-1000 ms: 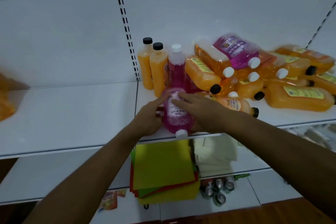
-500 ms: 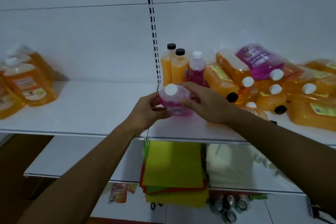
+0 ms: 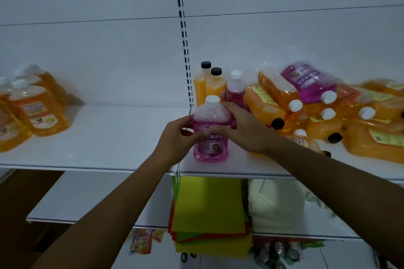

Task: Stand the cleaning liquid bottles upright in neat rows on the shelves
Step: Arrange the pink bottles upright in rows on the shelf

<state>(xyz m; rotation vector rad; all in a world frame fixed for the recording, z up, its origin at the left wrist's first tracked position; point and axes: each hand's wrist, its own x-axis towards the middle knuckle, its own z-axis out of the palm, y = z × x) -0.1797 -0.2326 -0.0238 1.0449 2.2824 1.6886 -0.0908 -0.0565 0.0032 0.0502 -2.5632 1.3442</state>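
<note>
1. Pink bottle (image 3: 210,132), one, upright: clear plastic, pink liquid, white screw cap, pink label with printed characters. It stands near the front edge of the upper shelf (image 3: 109,137), just right of the slotted upright (image 3: 183,35).
2. Left hand (image 3: 176,137), one: fingers curled round the pink bottle's left side, thumb across the label.
3. Right hand (image 3: 244,129), one: fingers wrapped over the bottle's right shoulder and side, gripping it.
4. Slim bottles standing behind the pink bottle, three: two orange with black caps (image 3: 205,85) (image 3: 215,87), one pink with a white cap (image 3: 235,91), side by side against the back panel.
5. Heap of lying bottles (image 3: 328,120), right part of the upper shelf: mostly orange liquid with yellow labels, white or black caps; one purple bottle (image 3: 310,82) lies on top. At least ten; the exact count cannot be told where they overlap.
6. Upright orange bottles (image 3: 37,111), left end of the upper shelf: at least four, white caps, partly cut by the frame edge.
7. Coloured sheets (image 3: 209,207), one stack on the lower shelf, green on top, red and yellow edges beneath.
8. White folded stack (image 3: 277,205), one, just right of the sheets.
9. Packets (image 3: 144,240) and cans (image 3: 277,251), lowest level; blurred, not countable.
</note>
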